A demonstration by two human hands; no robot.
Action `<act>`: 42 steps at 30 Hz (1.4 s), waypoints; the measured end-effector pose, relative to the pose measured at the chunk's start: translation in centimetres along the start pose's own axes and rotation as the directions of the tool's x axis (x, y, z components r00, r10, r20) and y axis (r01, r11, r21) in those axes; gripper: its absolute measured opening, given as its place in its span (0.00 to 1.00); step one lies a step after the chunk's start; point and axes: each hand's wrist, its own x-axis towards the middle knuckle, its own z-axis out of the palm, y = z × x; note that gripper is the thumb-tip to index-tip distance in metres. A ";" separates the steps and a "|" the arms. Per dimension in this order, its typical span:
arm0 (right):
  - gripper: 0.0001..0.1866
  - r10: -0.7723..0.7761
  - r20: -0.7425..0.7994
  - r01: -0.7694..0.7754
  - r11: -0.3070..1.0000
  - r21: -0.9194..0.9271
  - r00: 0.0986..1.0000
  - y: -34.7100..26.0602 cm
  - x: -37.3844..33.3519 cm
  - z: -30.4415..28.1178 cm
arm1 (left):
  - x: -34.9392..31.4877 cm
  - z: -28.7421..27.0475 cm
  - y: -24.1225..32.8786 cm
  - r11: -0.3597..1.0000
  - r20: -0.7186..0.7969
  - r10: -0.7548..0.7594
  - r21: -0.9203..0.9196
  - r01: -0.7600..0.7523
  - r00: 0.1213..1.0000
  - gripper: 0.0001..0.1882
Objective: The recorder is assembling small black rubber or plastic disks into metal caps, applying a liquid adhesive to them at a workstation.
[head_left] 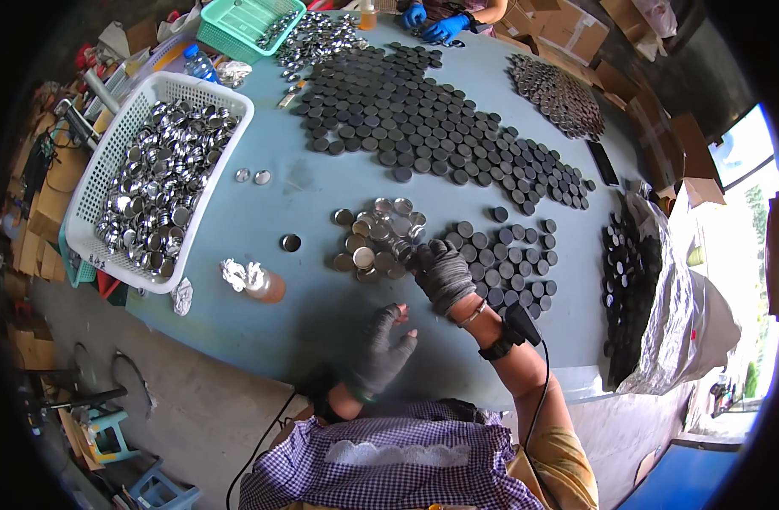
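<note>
Table (279, 212) gives room between basket (243, 127) and caps

The left hand (381, 350) hovers near the front edge, fingers apart. The right hand (443, 276) curls at the silver caps (364, 257), beside dark caps (506, 269); whether it grips one, I can't say.

Tabletop (313, 287) open leftward, dark discs (505, 269) seemingly crowding right

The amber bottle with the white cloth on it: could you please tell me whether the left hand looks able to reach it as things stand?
Probably yes: the left hand seems to hold nothing, and no object shows between it and the amber bottle, ahead to its left.
</note>
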 end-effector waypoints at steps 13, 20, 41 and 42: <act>0.16 -0.032 0.098 0.044 0.991 -0.125 0.995 1.8 -3.6 -2.5 | 0.4 1.1 -1.3 0.934 0.088 0.240 0.249 -0.255 0.967 0.37; 0.45 0.034 -0.357 0.006 0.994 0.112 0.933 6.7 -11.9 -4.0 | 1.9 4.5 -1.8 0.833 0.388 0.193 0.421 -0.359 0.901 0.60; 0.58 0.356 -0.220 -0.347 0.935 0.078 0.908 16.3 -15.5 -4.5 | 9.5 13.7 -0.2 0.635 0.376 0.084 0.693 -0.340 0.923 0.67; 0.55 0.328 -0.236 -0.319 0.945 0.076 0.915 16.2 -15.3 -4.8 | 9.7 13.7 -0.2 0.631 0.379 0.078 0.697 -0.340 0.922 0.66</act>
